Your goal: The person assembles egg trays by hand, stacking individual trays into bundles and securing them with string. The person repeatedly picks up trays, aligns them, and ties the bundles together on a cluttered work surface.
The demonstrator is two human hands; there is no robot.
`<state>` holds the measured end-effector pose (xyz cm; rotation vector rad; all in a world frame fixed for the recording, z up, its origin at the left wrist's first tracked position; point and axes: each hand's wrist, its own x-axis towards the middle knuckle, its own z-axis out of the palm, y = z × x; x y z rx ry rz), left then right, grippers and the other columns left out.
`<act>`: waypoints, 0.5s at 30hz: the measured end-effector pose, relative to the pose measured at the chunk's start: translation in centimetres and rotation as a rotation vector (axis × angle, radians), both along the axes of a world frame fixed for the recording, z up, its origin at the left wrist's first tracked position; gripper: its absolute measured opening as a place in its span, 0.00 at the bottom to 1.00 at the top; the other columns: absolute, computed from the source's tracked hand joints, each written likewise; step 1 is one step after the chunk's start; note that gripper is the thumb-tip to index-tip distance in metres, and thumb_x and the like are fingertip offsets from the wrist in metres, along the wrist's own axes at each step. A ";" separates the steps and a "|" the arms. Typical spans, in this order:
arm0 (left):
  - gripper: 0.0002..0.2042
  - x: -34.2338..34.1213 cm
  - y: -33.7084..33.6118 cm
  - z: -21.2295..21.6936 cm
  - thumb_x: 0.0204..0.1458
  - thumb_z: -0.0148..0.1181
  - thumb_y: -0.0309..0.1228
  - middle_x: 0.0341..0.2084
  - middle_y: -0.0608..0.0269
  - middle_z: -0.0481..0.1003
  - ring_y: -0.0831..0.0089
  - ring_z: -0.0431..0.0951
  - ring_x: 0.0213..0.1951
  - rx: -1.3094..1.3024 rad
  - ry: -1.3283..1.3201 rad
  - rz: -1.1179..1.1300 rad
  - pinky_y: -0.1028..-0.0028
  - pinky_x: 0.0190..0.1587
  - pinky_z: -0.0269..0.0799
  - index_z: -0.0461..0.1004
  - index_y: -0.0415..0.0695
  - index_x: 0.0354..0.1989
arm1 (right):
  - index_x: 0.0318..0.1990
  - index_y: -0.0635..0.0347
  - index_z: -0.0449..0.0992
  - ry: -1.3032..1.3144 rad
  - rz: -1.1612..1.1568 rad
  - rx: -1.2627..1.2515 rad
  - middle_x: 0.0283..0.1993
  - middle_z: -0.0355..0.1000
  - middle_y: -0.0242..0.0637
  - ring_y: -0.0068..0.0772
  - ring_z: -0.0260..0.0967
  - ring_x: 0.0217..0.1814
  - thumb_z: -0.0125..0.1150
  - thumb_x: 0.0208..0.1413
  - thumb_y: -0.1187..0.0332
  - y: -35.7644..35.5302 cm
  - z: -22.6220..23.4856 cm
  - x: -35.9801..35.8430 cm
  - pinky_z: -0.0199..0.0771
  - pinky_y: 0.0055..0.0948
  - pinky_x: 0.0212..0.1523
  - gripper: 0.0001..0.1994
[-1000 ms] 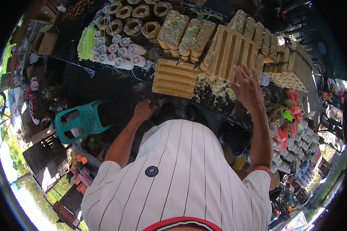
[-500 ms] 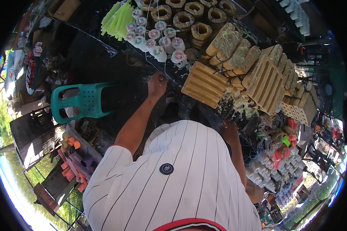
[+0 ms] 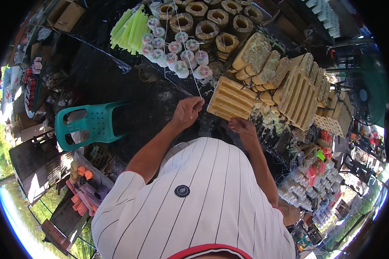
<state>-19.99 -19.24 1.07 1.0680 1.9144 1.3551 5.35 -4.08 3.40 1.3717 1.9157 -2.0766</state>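
My left hand (image 3: 188, 112) is closed, its thumb and fingers pinching the lower end of a thin white string (image 3: 193, 71). The string runs up past a group of white candle-like cylinders (image 3: 181, 67) to the far edge of the view. My right hand (image 3: 243, 126) is to the right, near the lower edge of a tan ridged mould block (image 3: 231, 98). Its fingers are loosely bent and slightly apart, with nothing visible in them. A second strand hangs left of the string, among the cylinders.
Bright green sticks (image 3: 129, 28) lie at the far left of the dark table. Round tan moulds with holes (image 3: 206, 29) stand behind the cylinders, and bound mould blocks (image 3: 296, 93) are stacked at right. A green plastic chair (image 3: 100, 123) stands at left. White rolls (image 3: 296, 187) are piled lower right.
My left hand has moved right and nearer my body, and the string now slants down to it. My right hand has come up and inward, beside the ridged block.
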 end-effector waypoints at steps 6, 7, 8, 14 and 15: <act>0.06 1.0 -3.0 5.2 0.58 0.62 0.20 0.29 0.47 0.79 0.51 0.82 0.29 -0.261 0.461 -0.333 0.60 0.30 0.77 0.76 0.36 0.42 | 0.57 0.66 0.77 0.288 -0.084 -0.749 0.47 0.80 0.39 0.34 0.79 0.50 0.57 0.73 0.50 -1.7 6.4 -14.7 0.75 0.35 0.60 0.24; 0.06 0.7 -3.4 5.7 0.58 0.63 0.20 0.28 0.48 0.78 0.51 0.82 0.29 -0.180 0.459 -0.305 0.60 0.30 0.76 0.76 0.37 0.43 | 0.55 0.65 0.78 0.371 -0.086 -0.729 0.44 0.79 0.37 0.33 0.78 0.48 0.56 0.74 0.52 -1.6 6.8 -14.7 0.75 0.36 0.59 0.22; 0.07 0.3 -3.9 6.2 0.58 0.63 0.20 0.27 0.49 0.78 0.52 0.81 0.28 -0.098 0.457 -0.281 0.60 0.29 0.76 0.76 0.37 0.43 | 0.53 0.65 0.78 0.456 -0.092 -0.707 0.41 0.77 0.35 0.32 0.78 0.46 0.56 0.75 0.54 -1.5 7.1 -14.4 0.76 0.36 0.59 0.19; 0.08 -1.7 -6.0 7.7 0.59 0.66 0.26 0.28 0.56 0.78 0.52 0.81 0.28 0.059 0.431 -0.174 0.58 0.31 0.78 0.77 0.42 0.45 | 0.47 0.61 0.78 0.645 -0.299 -0.560 0.30 0.70 0.26 0.24 0.70 0.33 0.55 0.75 0.63 1.0 12.2 -7.4 0.79 0.37 0.43 0.10; 0.09 -2.3 -5.8 7.4 0.59 0.67 0.26 0.28 0.56 0.78 0.52 0.81 0.29 0.075 0.426 -0.183 0.58 0.31 0.78 0.77 0.42 0.46 | 0.47 0.60 0.78 0.623 -0.347 -0.503 0.30 0.69 0.26 0.23 0.69 0.33 0.55 0.75 0.64 1.8 12.6 -5.6 0.78 0.35 0.39 0.10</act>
